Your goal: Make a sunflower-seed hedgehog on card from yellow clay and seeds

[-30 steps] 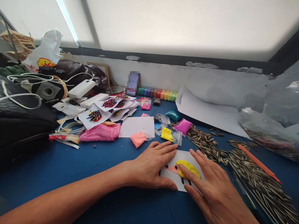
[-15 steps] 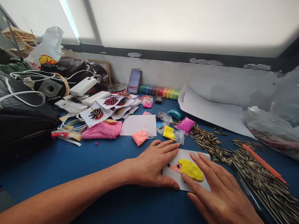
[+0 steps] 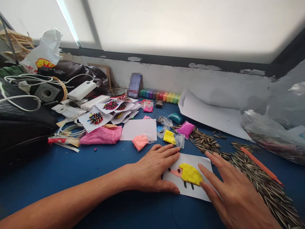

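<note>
Blue worktop [image 3: 133, 211] bears yellow clay [image 3: 191, 175], long axis crosswise, right hand [image 3: 234, 189] nearer, released fingers at the clay's right end, left hand [image 3: 151, 171] flat, ungrasping, leftward.

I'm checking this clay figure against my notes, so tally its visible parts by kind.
Yellow body: 1
Pink head: 1
Black dots: 2
Black legs: 2
Total: 6
</note>
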The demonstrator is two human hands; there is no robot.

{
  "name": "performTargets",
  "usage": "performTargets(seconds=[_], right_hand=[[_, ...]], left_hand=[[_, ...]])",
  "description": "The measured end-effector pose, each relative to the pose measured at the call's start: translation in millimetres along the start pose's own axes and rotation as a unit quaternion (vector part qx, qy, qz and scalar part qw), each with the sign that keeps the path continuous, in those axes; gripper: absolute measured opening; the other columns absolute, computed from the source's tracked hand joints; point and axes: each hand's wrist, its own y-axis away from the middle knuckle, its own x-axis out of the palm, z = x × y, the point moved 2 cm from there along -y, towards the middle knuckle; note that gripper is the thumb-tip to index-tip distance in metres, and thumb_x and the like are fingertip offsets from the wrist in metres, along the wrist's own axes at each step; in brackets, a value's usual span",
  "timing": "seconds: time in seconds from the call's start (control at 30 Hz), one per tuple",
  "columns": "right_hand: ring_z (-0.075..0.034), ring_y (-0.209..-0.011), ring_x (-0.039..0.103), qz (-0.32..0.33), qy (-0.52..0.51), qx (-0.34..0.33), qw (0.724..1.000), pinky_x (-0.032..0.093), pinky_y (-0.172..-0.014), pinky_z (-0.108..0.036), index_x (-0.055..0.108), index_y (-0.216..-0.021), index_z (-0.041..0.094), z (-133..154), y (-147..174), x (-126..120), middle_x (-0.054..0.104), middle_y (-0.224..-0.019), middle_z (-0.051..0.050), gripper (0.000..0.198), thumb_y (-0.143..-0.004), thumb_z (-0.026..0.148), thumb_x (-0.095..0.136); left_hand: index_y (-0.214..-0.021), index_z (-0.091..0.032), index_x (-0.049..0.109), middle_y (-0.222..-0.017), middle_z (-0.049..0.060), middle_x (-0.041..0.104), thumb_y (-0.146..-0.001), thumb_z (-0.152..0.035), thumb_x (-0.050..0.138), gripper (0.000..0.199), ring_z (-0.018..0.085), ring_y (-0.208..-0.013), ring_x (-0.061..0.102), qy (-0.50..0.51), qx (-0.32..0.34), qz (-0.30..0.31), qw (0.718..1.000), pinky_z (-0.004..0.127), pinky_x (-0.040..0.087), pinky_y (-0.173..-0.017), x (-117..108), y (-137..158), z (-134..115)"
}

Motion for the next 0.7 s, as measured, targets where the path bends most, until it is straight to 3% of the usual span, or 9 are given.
performTargets(seconds=[0.27,0.7], right_hand=[[-0.039,-0.117,0.063,0.020,0.037,-0.040,0.998,0.051,-0.085,-0.051,0.069,-0.120,0.016,15.5,8.4,6.7,0.063,-0.130,-0.026,0.042,-0.092,0.042,0.051],[-0.039,-0.113,0.065,0.017,0.034,-0.074,0.997,0.049,-0.084,-0.051,0.067,-0.126,0.021,14.7,12.1,-4.7,0.067,-0.127,-0.024,0.058,-0.083,0.059,0.059]], left_hand=[[-0.156,-0.018,0.033,-0.163,0.011,0.026,-0.089,-0.071,0.055,0.088,0.033,-0.151,0.022,-0.003,0.000,0.001,1.000,0.053,0.016,-0.120,0.6,-0.5,-0.1],[-0.154,-0.022,0.037,-0.163,0.011,0.026,-0.088,-0.070,0.058,0.084,0.036,-0.151,0.022,-0.022,-0.002,0.001,1.000,0.055,0.019,-0.119,-0.1,-0.2,-1.1]])
